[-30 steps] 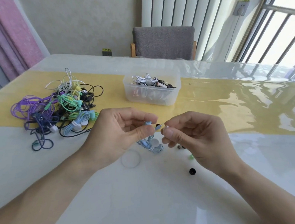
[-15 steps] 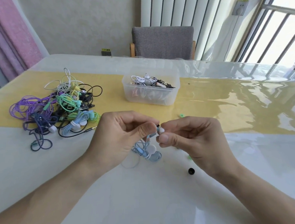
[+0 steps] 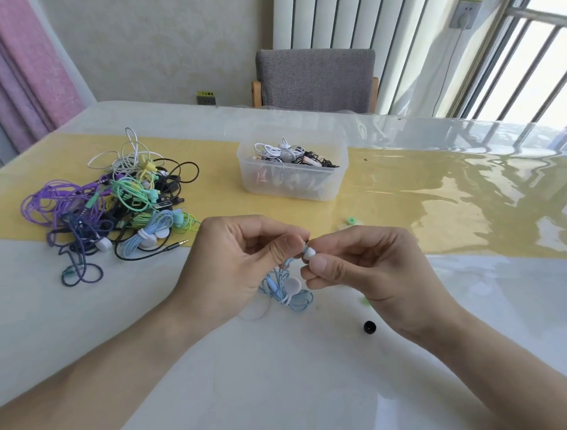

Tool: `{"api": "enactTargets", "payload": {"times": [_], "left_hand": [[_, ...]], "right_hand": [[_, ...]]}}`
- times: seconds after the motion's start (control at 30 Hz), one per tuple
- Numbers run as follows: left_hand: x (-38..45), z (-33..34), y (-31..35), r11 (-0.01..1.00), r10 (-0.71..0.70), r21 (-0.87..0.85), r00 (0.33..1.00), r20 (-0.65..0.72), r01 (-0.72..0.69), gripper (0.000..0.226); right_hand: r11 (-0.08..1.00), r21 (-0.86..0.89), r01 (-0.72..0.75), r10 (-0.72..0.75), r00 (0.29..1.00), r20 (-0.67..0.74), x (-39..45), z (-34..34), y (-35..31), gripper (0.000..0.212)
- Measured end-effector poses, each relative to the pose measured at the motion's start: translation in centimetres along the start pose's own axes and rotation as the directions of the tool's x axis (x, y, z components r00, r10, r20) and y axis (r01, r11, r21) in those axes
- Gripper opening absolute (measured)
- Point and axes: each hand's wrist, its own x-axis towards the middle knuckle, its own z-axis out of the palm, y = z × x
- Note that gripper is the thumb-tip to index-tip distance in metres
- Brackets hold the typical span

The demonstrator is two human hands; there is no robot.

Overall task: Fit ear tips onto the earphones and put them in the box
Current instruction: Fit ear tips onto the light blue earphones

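I am viewing my two forearms, both bare to the frame's edge, no sleeve showing. My left hand [image 3: 235,270] and right hand [image 3: 373,275] are wearing nothing: their nails are showing short and unpainted.

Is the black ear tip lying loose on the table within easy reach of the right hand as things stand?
Probably yes: the black ear tip lies bare on the table just beside the right hand's wrist, nothing between. But that hand is pinching a white ear tip, so it must free its fingers first.
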Motion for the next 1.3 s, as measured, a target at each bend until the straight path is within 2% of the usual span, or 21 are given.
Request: {"api": "enactTargets", "payload": {"times": [0.33,0.47,0.7,0.97,1.17,1.3], "left_hand": [[-0.39,0.36,0.12,0.991,0.073,0.108,0.997,0.02,-0.075,0.019],[-0.56,0.56,0.12,0.993,0.052,0.113,0.997,-0.049,-0.046,0.018],[-0.7,0.56,0.03,0.991,0.011,0.133,0.999,-0.047,-0.005,0.021],[-0.66,0.46,0.3,0.99,0.061,0.131,0.998,-0.004,-0.06,0.022],[-0.46,0.32,-0.04,1.0,0.004,0.03,1.0,0.026,-0.004,0.017],[-0.66,0.7,0.0,0.999,-0.032,-0.031,0.999,0.037,0.033,0.018]], "right_hand": [[1.0,-0.014,-0.025,0.025,1.0,0.011,-0.04,0.08,0.2,0.012],[0.999,-0.032,0.017,-0.016,1.0,0.013,-0.18,0.13,0.05,0.011],[0.996,-0.079,0.042,-0.041,0.999,0.008,-0.25,0.29,0.05,0.013],[1.0,0.006,0.001,-0.001,1.0,-0.011,-0.41,0.48,0.33,0.007],[0.983,0.12,-0.136,0.128,0.989,0.07,-0.21,0.55,0.39,0.017],[0.999,0.016,-0.045,0.044,0.999,0.027,-0.3,0.27,0.23,0.017]]}}
